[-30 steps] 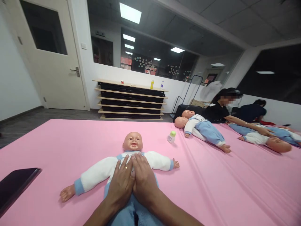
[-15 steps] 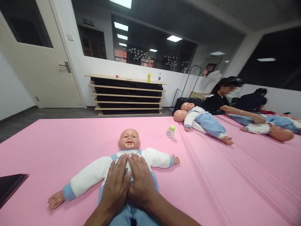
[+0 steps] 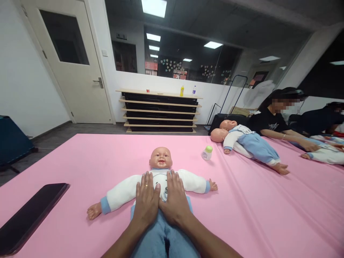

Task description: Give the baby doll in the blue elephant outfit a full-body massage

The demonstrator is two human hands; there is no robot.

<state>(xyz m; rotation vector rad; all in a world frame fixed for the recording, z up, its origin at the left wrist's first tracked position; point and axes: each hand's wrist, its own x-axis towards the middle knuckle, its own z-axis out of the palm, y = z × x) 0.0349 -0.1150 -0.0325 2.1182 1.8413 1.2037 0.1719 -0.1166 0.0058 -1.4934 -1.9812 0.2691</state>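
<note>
A baby doll (image 3: pixel 160 157) in a white top and blue trousers lies face up on the pink table cover (image 3: pixel 231 222), arms spread wide. My left hand (image 3: pixel 147 200) rests flat on the left side of its chest, fingers stretched toward the shoulder; a ring shows on one finger. On the other side of the chest lies my right hand (image 3: pixel 176 200), palm down with fingers extended. Both thumbs angle inward over the belly, and part of the printed front shows between the hands. A small bottle with a green cap (image 3: pixel 207 153) stands beyond the doll's right-hand side.
At the left edge lies a black phone (image 3: pixel 32 215). Two more dolls (image 3: pixel 249 141) lie overlapped at the back right. There a co-worker (image 3: pixel 279 111) handles another doll (image 3: pixel 328 156). Behind the table, a stack of shelves (image 3: pixel 161 107) lines the wall.
My hands have moved apart, from close together mid-chest to the two sides of the doll's chest. The view has shifted left, bringing more of the phone into sight.
</note>
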